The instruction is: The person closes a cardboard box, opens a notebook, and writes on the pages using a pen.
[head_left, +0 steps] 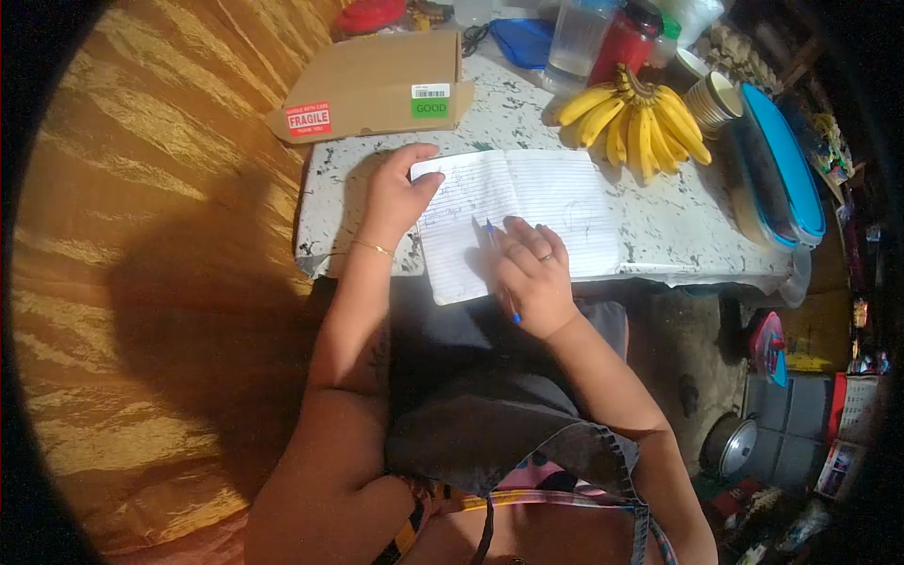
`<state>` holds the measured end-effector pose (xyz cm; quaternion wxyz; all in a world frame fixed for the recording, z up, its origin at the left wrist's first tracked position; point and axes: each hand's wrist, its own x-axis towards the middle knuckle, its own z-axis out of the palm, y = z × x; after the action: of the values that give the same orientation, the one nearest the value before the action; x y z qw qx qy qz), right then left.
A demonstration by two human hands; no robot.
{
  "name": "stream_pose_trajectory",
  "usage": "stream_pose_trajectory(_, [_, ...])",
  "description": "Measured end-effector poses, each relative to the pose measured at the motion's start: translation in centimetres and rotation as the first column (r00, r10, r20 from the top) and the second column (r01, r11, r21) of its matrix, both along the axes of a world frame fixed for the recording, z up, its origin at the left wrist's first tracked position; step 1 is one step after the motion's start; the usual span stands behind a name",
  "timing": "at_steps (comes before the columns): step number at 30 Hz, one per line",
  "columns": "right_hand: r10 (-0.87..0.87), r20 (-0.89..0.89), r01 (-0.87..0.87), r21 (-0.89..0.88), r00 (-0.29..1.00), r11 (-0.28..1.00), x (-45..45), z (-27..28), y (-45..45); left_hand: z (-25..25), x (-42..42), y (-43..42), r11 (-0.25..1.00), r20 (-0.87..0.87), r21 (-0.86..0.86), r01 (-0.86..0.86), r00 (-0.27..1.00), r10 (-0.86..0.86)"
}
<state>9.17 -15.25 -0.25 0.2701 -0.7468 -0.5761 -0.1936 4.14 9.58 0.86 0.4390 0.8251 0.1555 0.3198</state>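
An open ruled notebook (565, 202) lies at the near edge of the table (678, 235), left of the middle, and its lower left corner juts out past that edge. Handwriting fills lines on the upper part of its left page; the right page carries fainter marks.

The right hand (534, 268) is closed around a blue-ended pen (490, 229), its fingers bent over the barrel. One end points up toward the left page near the fold, and the other sticks out below the palm by the near edge; whether the upper end touches the paper cannot be told. A ring (545, 257) sits on one finger of this hand.

The left hand (400, 188) is at the notebook's left side, thumb over the page margin and forefinger by the upper left corner, with a clear gap between the two. Its other fingers are hidden, so whether it grips the notebook cannot be told.

In the table's far left corner, a cardboard box (377, 85) with FRAGILE and GOOD labels reaches past the left edge. Right of the notebook lies a bunch of bananas (640, 122); a stack of paper cups (713, 102) is just beyond it. A blue-lidded plastic container (782, 169) stands along the right edge.
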Motion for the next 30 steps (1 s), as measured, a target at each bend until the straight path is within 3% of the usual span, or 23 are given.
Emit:
stream_pose_trajectory(23, [0.014, -0.036, -0.015, -0.032, 0.999, 0.999, 0.0, -0.2, -0.3, 0.4, -0.2, -0.2, 0.995, -0.021, 0.099, 0.007, 1.000, -0.004])
stream_pose_trajectory(26, [0.011, -0.017, -0.012, -0.030, 1.000, 0.999, 0.1, -0.3, -0.3, 3.3, -0.8, -1.6, 0.998, -0.223, 0.031, -0.056, 0.973, 0.062])
stream_pose_trajectory(29, [0.007, -0.008, -0.007, -0.023, 1.000, 1.000, 0.2, -0.6, -0.3, -0.3, -0.1, 0.3, 0.967, -0.091, -0.253, 0.008, 0.995, -0.032])
stream_pose_trajectory(30, [0.007, -0.007, -0.007, -0.015, 1.000, 1.000, 0.2, -0.5, -0.3, -0.3, -0.1, 0.4, 0.968, -0.043, -0.250, 0.037, 0.998, -0.049])
